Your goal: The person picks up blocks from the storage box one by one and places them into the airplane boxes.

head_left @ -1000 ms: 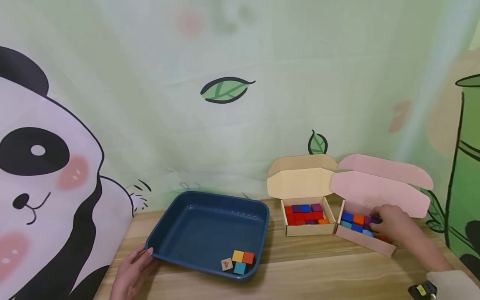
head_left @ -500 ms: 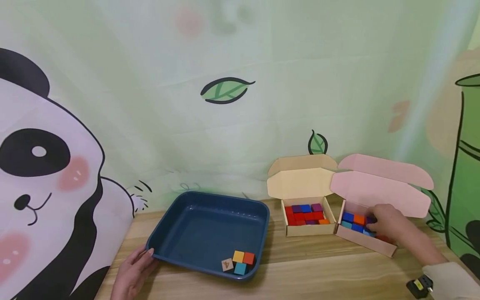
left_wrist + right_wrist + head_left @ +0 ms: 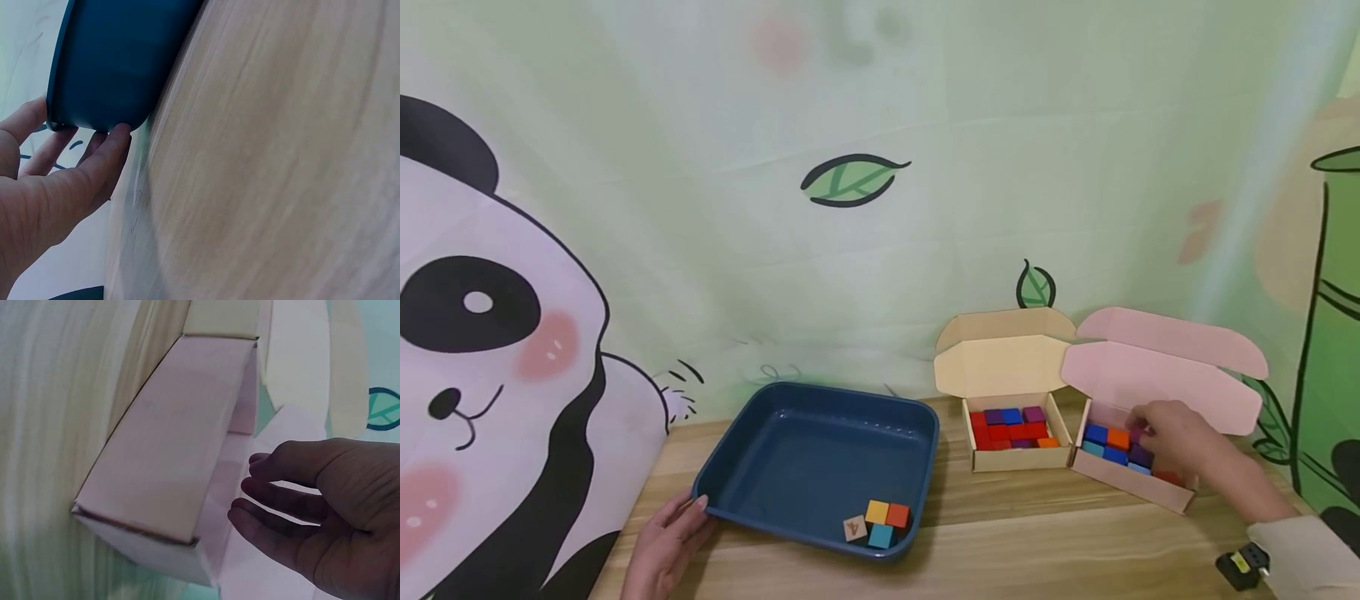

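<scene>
My left hand [image 3: 664, 542] holds the near left corner of a dark blue tray [image 3: 820, 393]. In the left wrist view its fingertips press the tray's outer wall [image 3: 112, 69]. My right hand [image 3: 1176, 437] is over the pink box [image 3: 1131, 479], bent fingers at a magenta block [image 3: 1138, 435]. Whether they pinch it is hidden. Beside it lie a dark purple block [image 3: 1141, 454], an orange block [image 3: 1117, 438] and several blue ones. In the right wrist view the fingers [image 3: 269, 534] are spread above the box; its wall [image 3: 162, 431] hides the blocks.
A beige box [image 3: 1021, 461] of mostly red blocks stands left of the pink one, both lids raised. In the tray's near right corner lie yellow [image 3: 876, 512], red [image 3: 897, 516] and teal [image 3: 881, 536] blocks and a numbered wooden cube [image 3: 854, 528]. A printed curtain hangs behind.
My right hand has shifted slightly left and up within the pink box, uncovering the dark purple block near its fingertips. The left hand and the tray have stayed put.
</scene>
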The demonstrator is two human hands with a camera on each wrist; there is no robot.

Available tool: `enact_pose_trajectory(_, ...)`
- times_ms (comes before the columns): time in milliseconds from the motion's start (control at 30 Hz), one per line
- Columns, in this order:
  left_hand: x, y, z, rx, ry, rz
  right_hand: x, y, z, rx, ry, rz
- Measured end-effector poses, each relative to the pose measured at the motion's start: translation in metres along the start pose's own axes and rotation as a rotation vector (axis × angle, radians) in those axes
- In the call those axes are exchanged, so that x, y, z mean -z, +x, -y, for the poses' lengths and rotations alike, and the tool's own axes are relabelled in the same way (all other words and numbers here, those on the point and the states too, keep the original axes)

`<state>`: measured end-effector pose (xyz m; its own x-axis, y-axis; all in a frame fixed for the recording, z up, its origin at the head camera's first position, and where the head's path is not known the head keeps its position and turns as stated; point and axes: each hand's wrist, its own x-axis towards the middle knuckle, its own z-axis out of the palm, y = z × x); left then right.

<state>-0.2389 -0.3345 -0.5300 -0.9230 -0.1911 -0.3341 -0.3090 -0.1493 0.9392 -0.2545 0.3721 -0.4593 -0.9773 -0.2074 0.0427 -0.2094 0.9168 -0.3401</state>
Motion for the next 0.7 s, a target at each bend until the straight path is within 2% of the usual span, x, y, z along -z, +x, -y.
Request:
enact_pose_trajectory(200,0.0,0.001,-0.001,-0.011,0.026,0.01,0.004,0.011,0.029,0.09,0.029,0.007)
enact_pose_trajectory(367,0.0,0.001,-0.001,-0.015,0.018,0.012,0.001,0.029,0.07,0.191,0.027,0.002)
enact_pose_trajectory(567,0.0,0.0,0.001,-0.012,0.002,0.005,-0.015,0.049,0.134,0.412,0.0,-0.006)
enact_pose_trajectory(700,0.0,-0.002,0.0,-0.006,-0.013,-0.005,-0.028,0.059,0.18,0.564,-0.003,0.027)
